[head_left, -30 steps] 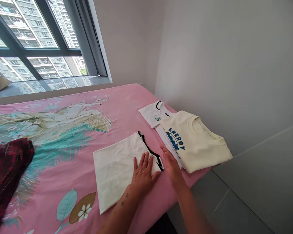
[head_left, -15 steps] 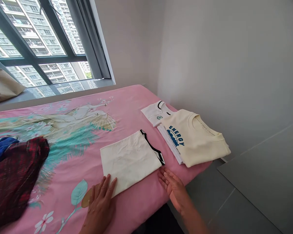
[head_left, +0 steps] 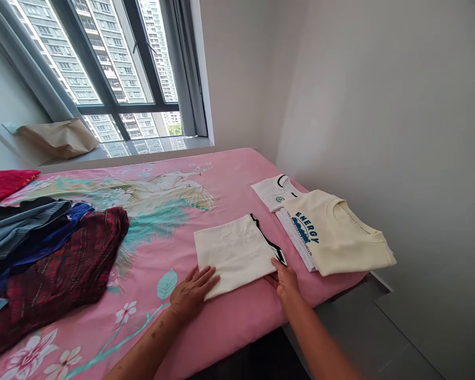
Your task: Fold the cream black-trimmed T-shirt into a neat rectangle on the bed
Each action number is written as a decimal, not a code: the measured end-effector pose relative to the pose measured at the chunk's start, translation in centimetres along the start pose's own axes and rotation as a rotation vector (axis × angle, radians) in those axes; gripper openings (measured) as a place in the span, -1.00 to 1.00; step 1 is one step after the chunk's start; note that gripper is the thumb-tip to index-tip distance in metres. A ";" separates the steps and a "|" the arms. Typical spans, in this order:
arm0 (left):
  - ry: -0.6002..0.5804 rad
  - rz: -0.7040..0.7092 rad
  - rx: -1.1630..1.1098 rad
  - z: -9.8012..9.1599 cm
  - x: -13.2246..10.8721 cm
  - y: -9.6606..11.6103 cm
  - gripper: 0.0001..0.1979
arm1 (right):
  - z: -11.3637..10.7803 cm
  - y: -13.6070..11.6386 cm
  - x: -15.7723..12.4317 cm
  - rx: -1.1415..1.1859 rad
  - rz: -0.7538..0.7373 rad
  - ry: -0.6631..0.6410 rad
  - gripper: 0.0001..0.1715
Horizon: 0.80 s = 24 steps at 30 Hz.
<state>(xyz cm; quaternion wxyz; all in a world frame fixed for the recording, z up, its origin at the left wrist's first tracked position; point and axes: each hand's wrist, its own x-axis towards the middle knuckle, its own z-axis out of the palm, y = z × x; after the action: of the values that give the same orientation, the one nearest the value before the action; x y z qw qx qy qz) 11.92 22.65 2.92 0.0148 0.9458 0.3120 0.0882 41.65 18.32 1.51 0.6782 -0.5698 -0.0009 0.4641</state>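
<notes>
A white T-shirt (head_left: 235, 253) with a black-trimmed neckline lies folded into a rectangle on the pink bed sheet. My left hand (head_left: 193, 290) rests on its near left corner, fingers stretched out and lying flat. At the near right corner, by the black trim, my right hand (head_left: 283, 278) grips the shirt's edge, thumb on top and fingers underneath. To the right lies a cream T-shirt (head_left: 332, 237) with blue ENERGY lettering, folded on top of white garments. Behind it sits another folded white shirt (head_left: 275, 192) with a small green emblem.
On the left is a loose heap of clothes, with a dark red plaid garment (head_left: 71, 258) and a light blue one (head_left: 24, 227). A red cloth (head_left: 8, 186) lies behind them. A brown paper bag (head_left: 63, 138) stands on the windowsill. The wall borders the bed's right side.
My right hand has moved from beside the folded shirt onto its near right corner and closed there. My left hand still lies on the near left corner. The view has swung left.
</notes>
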 end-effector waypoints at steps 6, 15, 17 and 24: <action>-0.058 -0.013 -0.181 -3.1 -1.3 0.7 -0.59 | -0.2 0.5 -0.1 -0.006 -0.003 0.009 -0.49; -0.173 -0.476 -0.183 -0.6 8.5 -0.9 -0.40 | -0.6 0.4 -0.4 -0.050 0.028 -0.047 -0.35; -0.180 -0.574 -0.181 0.0 10.1 -3.3 -0.38 | -0.7 0.4 -0.2 -0.052 0.036 -0.059 -0.30; -0.043 -0.605 -0.123 -0.2 7.0 -6.7 -0.44 | -0.9 0.6 0.3 -0.058 0.062 -0.090 -0.28</action>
<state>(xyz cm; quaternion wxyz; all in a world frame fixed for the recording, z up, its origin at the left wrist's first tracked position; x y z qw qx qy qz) 13.44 32.15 3.69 0.1043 0.8089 0.5733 0.0785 41.90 17.78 0.63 0.6459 -0.5676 -0.0270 0.5099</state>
